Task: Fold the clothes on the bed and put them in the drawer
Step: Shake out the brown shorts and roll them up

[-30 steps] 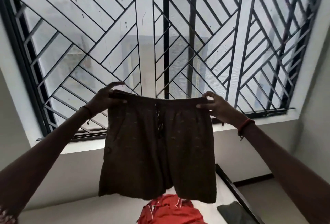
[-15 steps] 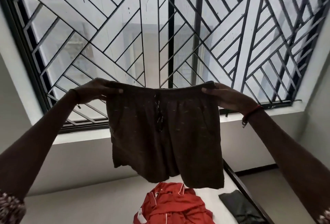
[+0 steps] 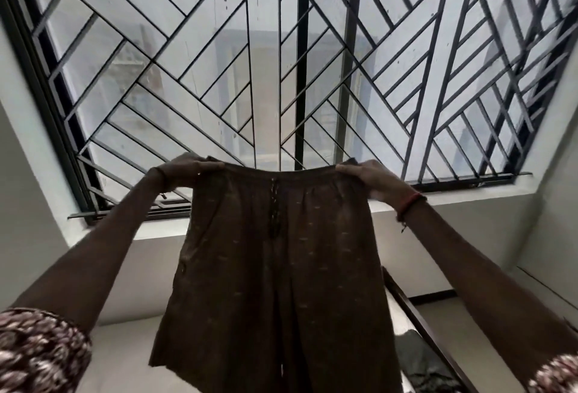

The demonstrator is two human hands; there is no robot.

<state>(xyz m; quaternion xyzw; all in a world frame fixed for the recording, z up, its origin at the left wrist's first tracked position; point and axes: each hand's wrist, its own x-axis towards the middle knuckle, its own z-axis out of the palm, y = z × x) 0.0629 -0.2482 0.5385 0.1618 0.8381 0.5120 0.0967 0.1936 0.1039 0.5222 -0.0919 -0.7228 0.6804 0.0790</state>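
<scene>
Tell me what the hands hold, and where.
The dark brown fabric shorts, held by the waistband: left hand at its left end, right hand at its right.

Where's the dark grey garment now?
Head view, bottom right: the crumpled dark grey garment lies on the bed, between the hem of the held brown shorts and the dark bed rail.

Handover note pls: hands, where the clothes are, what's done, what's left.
Left hand: grips one end of the waistband of the brown shorts.
Right hand: grips the other end.
The shorts hang spread out and unfolded, held up in front of the window, above the bed.
A dark garment lies unfolded on the bed at lower right.
The drawer is not in view.
Done: shorts lifted and spread; no folded clothes are visible.
Left: fold the shorts, fold the dark garment, put both in the drawer.
</scene>
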